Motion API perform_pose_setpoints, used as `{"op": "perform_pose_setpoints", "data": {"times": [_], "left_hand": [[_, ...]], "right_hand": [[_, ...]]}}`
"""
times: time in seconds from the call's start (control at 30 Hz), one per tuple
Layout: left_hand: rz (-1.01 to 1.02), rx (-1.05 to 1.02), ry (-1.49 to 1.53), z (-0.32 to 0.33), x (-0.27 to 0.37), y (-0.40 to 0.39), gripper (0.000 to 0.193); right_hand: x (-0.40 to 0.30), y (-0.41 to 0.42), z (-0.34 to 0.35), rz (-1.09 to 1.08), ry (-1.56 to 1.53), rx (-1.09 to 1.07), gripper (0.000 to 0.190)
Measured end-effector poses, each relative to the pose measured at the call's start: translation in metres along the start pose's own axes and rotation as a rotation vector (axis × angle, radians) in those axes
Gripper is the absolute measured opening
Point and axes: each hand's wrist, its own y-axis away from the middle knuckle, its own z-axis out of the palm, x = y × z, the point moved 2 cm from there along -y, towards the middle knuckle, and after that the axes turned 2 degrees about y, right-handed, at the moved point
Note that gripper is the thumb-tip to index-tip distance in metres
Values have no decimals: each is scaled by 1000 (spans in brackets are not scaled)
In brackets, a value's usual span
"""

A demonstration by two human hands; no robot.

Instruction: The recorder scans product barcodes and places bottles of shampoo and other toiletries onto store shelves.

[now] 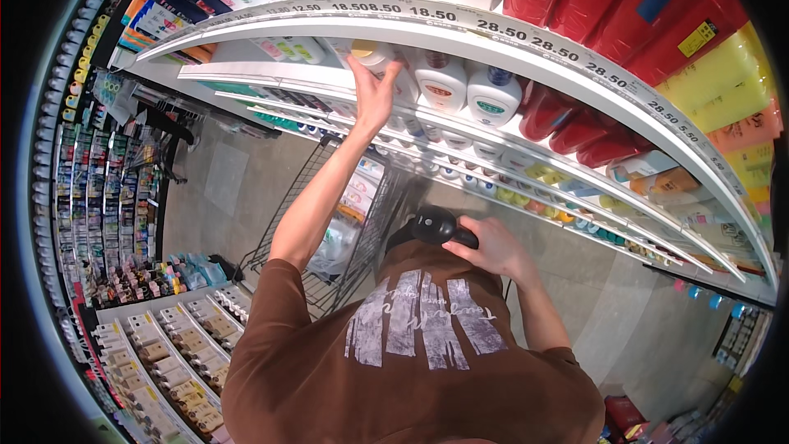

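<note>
My left hand (374,91) reaches up to a shelf below the top one. Its thumb and fingers are around a white bottle with a yellow cap (368,51), which is still in the row. To its right stand a white bottle with a red label (440,85) and a white bottle with a green label (493,98). My right hand (490,245), held close to my waist, grips the handle of a black handheld device (435,226) with a rounded head. Its exact kind is unclear.
A wire shopping cart (286,216) stands left of my body, holding boxes and a clear plastic bag (333,250). The white shelf edge (431,28) curves across in front, with red bottles (641,12) above. Stocked racks (166,345) line the left side.
</note>
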Motion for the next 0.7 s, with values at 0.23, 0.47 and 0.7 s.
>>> {"op": "perform_pose_setpoints", "data": {"times": [0.23, 0.47, 0.7], "left_hand": [[-76, -95, -19, 8, 2, -6, 66], [75, -87, -158, -1, -7, -9, 62], [135, -154, -339, -8, -2, -10, 72]], "right_hand": [[7, -3, 11, -40, -38, 77, 47], [9, -9, 15, -125, -54, 119, 44], [14, -11, 22, -141, -35, 99, 45]]}}
